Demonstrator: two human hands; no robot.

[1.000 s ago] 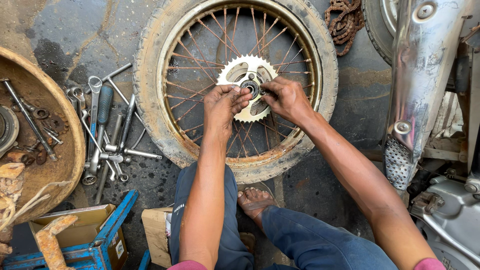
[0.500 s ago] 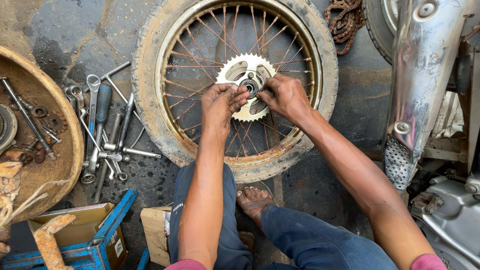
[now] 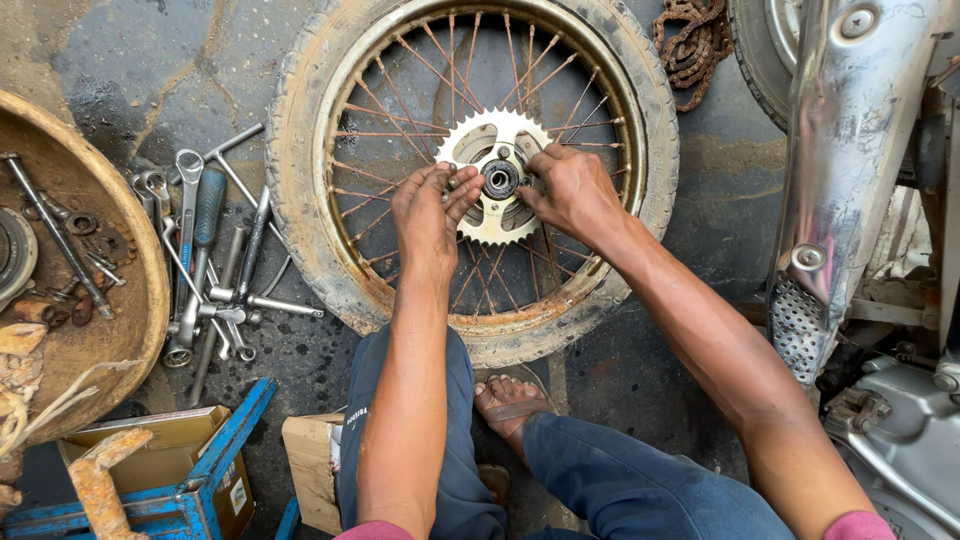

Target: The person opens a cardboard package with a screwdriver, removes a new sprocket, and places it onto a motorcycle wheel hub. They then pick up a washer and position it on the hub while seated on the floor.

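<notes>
While the spoked wheel (image 3: pixel 472 175) lies flat on the stained concrete floor (image 3: pixel 170 70), its pale toothed sprocket (image 3: pixel 478 200) faces up at the hub, so both hands can work on it from above. The left hand (image 3: pixel 428 205) has its fingers curled narrow, pinching something small at the sprocket's left side; what it is I cannot tell. The right hand (image 3: pixel 570 190) is closed over the sprocket's right edge, seemingly steadying it. Wrenches (image 3: pixel 200 260) lie spread just left of the tyre, within reach, beside a rusty round pan (image 3: pixel 140 250). A rusted chain (image 3: pixel 690 40) sits beyond the wheel.
</notes>
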